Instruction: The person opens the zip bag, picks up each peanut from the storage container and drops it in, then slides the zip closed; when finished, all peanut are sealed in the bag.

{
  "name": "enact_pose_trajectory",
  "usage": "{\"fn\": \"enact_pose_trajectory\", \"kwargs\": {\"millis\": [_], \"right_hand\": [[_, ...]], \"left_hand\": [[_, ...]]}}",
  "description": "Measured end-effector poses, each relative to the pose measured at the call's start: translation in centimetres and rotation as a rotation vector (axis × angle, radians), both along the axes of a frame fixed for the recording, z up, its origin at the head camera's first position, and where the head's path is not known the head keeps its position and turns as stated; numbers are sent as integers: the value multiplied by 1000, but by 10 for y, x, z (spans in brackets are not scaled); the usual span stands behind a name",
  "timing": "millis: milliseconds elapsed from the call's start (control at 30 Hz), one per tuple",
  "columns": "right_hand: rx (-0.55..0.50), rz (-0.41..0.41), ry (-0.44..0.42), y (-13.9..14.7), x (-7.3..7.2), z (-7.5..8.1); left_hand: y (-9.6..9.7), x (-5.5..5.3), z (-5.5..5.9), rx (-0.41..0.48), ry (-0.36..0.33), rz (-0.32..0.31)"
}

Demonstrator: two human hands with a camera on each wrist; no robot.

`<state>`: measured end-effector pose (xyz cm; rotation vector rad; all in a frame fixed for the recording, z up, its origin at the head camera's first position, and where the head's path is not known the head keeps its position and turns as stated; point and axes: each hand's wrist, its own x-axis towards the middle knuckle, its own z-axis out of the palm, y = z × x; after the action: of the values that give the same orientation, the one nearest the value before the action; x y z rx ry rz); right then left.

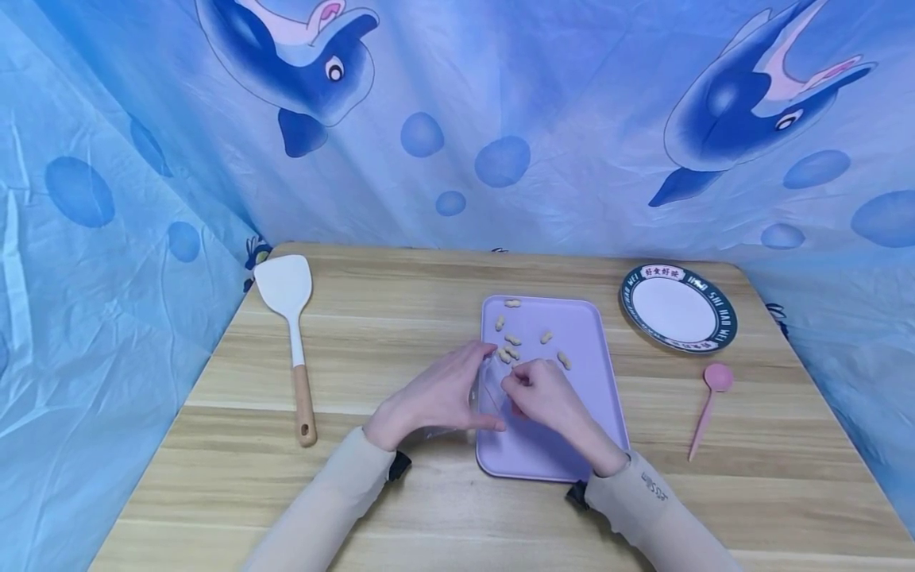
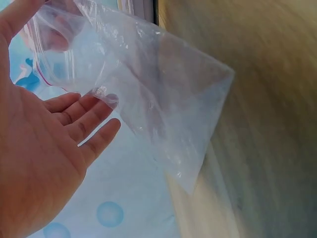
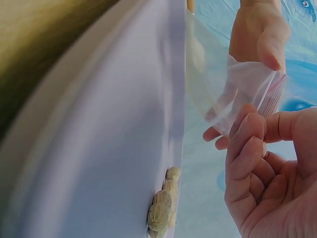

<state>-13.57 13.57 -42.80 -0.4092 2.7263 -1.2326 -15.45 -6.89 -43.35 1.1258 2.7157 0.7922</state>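
Note:
A clear zip-lock bag [image 2: 168, 94] is between my two hands, over the left side of the purple tray [image 1: 579, 433]. My right hand [image 1: 546, 393] pinches the bag's zip edge between thumb and curled forefinger. Spread wide around the bag, my left hand [image 1: 443, 389] has its thumb against it near the mouth, while its fairly straight fingers [image 2: 91, 116] touch the other side. No contents show inside the bag in the left wrist view. Several unshelled peanuts [image 1: 512, 340] lie on the far half of the tray, just beyond my hands.
On the left of the wooden table [image 1: 400, 310] lies a white spatula [image 1: 286, 290] with a wooden handle. A white plate [image 1: 673, 310] with a dark green patterned rim stands at the back right, a pink spoon [image 1: 718, 378] nearer me. A blue dolphin-print curtain [image 1: 586, 143] hangs behind.

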Motion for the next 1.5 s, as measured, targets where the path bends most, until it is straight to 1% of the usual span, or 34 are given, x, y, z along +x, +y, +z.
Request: {"fn": "enact_pose_trajectory", "kwargs": {"millis": [267, 433, 533, 700, 967, 1200, 1300, 1400, 1500], "right_hand": [[14, 18, -39, 1, 0, 0], [25, 31, -59, 1, -1, 0], [38, 37, -76, 1, -1, 0], [35, 48, -107, 1, -1, 0], [49, 59, -106, 1, -1, 0], [27, 113, -102, 8, -2, 3], [27, 108, -95, 13, -5, 9], [41, 78, -95, 20, -7, 15], [30, 38, -101, 29, -11, 20]], "left_hand": [[-2, -3, -3, 38, -13, -25], [-4, -5, -5, 54, -27, -24], [-5, -6, -5, 44, -39, -18], [-6, -6, -6, 21, -40, -29], [-6, -5, -7, 12, -40, -29], [-9, -6, -6, -19, -39, -2], [-9, -6, -5, -16, -42, -2], [-9, -6, -5, -20, -41, -4], [-10, -7, -4, -22, -33, -8]]}}
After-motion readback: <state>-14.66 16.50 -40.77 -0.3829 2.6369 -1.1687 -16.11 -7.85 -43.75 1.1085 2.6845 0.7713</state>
